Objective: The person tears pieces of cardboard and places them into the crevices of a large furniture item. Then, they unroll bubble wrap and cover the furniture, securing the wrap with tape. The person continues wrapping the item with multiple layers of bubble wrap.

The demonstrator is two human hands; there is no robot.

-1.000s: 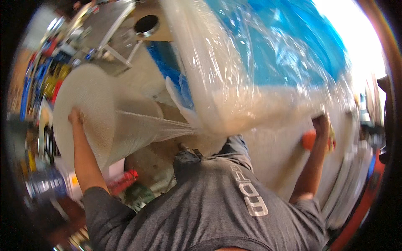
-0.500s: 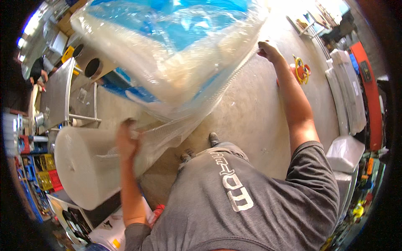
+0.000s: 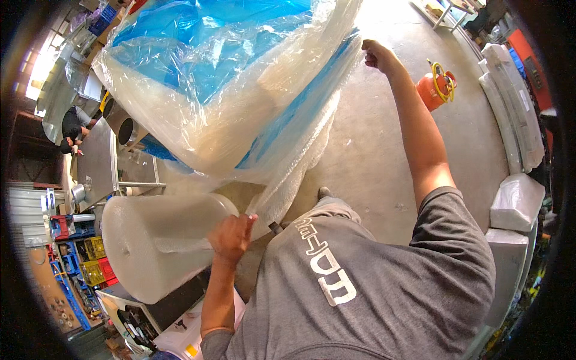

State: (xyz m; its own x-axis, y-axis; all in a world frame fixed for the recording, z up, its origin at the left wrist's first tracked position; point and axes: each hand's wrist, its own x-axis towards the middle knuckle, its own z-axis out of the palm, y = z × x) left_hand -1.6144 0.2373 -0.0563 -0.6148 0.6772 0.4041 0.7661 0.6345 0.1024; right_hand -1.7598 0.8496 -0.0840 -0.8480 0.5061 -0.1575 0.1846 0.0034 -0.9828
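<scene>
A large bulky item [image 3: 222, 132], wrapped in clear plastic with bright blue showing through, fills the upper middle. A sheet of bubble wrap [image 3: 294, 174] hangs slanting along its near side. My left hand [image 3: 231, 237] is closed, pinching the sheet's lower edge beside the big bubble wrap roll [image 3: 153, 246]. Stretched far forward, my right hand [image 3: 381, 58] has its fingers curled at the sheet's upper edge, by the item's right side. The roll lies on its side, left of my body.
An orange gas cylinder [image 3: 429, 91] with a yellow hose stands on the floor at right. Wrapped panels [image 3: 510, 114] lean farther right. At left are a metal table [image 3: 99, 159], a person [image 3: 72, 129] bending at it, and coloured bins [image 3: 90, 258].
My left hand has swung right and nearer to my body with the wrap's edge. My right hand has shifted slightly farther away and left. The view has turned a little.
</scene>
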